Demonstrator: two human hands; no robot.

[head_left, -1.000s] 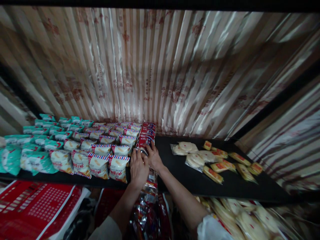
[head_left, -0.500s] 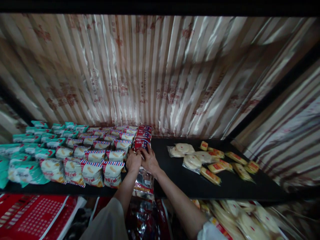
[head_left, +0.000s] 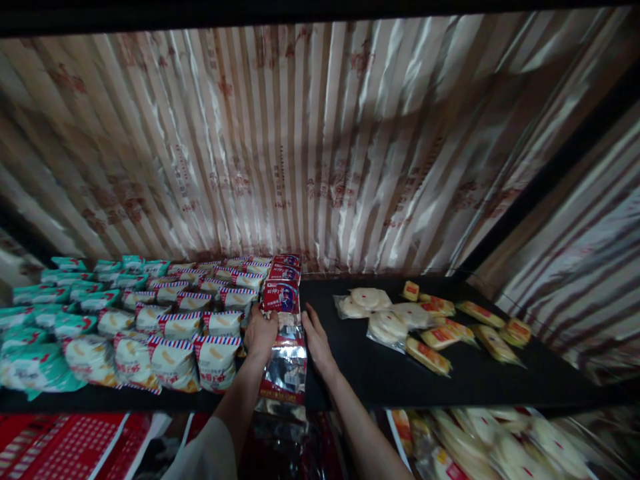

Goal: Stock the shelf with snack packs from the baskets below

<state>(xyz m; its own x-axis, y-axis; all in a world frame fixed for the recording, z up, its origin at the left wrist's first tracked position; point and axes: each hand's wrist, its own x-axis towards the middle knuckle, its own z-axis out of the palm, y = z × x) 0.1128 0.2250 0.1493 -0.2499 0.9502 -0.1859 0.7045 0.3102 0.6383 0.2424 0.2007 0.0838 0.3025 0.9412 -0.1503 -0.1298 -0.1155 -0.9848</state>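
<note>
A column of red snack packets (head_left: 283, 280) runs from the back wall toward the front of a black shelf (head_left: 380, 373). The nearest packet (head_left: 286, 360) lies with its silver back up and hangs over the shelf's front edge. My left hand (head_left: 260, 331) rests against the left side of this column, fingers curled onto a packet's edge. My right hand (head_left: 317, 339) lies flat and open along the column's right side, fingers stretched toward the back.
Rows of white packets with red-blue striped tops (head_left: 195, 320) fill the shelf left of the column, then teal packets (head_left: 55, 313) further left. Clear bags of round cakes (head_left: 383, 313) and yellow-wrapped bars (head_left: 465, 330) lie scattered at the right. A striped satin cloth (head_left: 320, 147) covers the back wall. More goods sit below.
Both hands drew back toward the front and moved apart to either side of the red column. The silver-backed packet now lies further onto the shelf. The view shifted slightly.
</note>
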